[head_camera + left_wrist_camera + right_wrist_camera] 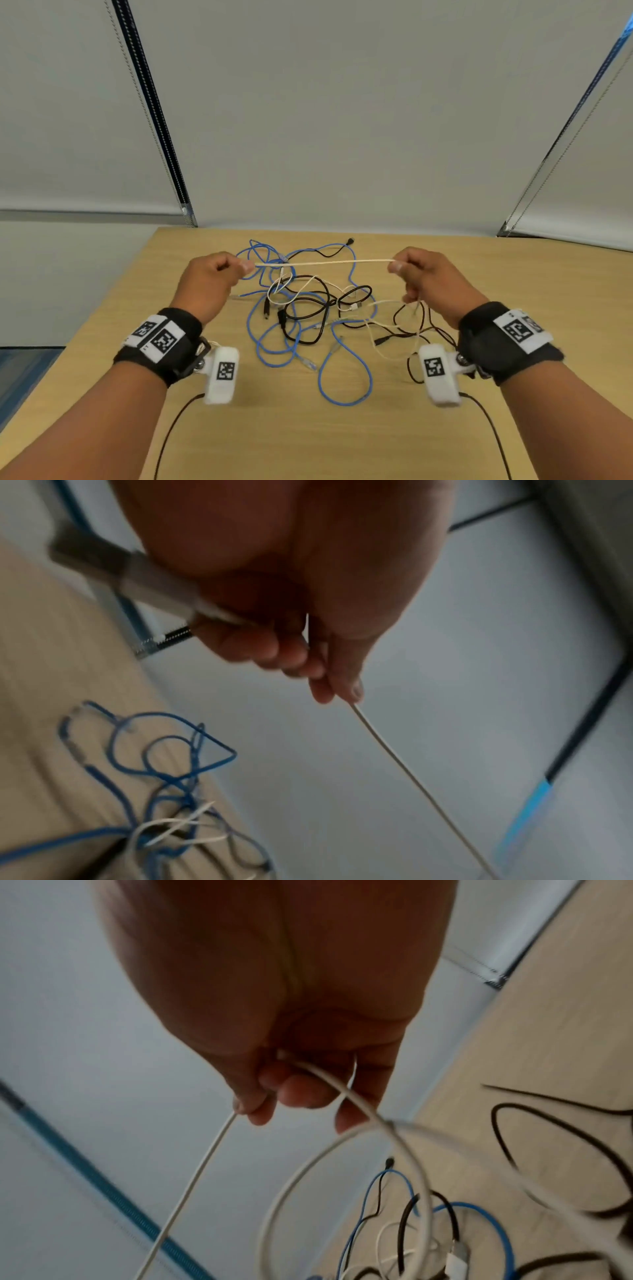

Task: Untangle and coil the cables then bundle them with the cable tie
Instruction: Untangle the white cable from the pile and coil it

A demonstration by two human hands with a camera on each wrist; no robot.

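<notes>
Left hand (209, 277) and right hand (424, 277) each pinch one white cable (322, 263); two hands.

A taut white cable (323, 263) spans the air above the far part of the tangle of cables (308, 308), barring passage there. Bare table (274, 438) lies open at the near edge, with more open room along the left.
</notes>
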